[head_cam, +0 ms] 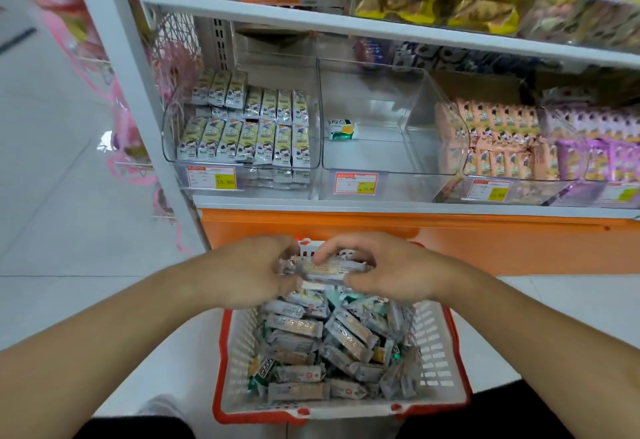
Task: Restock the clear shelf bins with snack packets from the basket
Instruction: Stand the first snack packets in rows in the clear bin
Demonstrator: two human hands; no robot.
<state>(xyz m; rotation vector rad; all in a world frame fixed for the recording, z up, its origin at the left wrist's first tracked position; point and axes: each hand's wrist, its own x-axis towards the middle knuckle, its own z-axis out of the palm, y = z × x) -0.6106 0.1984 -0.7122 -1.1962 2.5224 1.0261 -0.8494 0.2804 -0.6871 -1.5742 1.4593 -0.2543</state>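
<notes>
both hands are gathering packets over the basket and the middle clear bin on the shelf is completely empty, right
Not quite. The head view shows the middle clear plastic bin holds one green-and-white snack packet. The rest stands: both hands, left and right, gather packets over the white red-rimmed basket.

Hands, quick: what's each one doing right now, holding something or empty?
Left hand: fingers curled on a bunch of snack packets above the basket.
Right hand: gripping the same bunch from the other side.

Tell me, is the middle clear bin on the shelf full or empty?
Nearly empty. The middle clear bin holds a single green-and-white packet by its left wall; the rest shows bare floor.
</notes>
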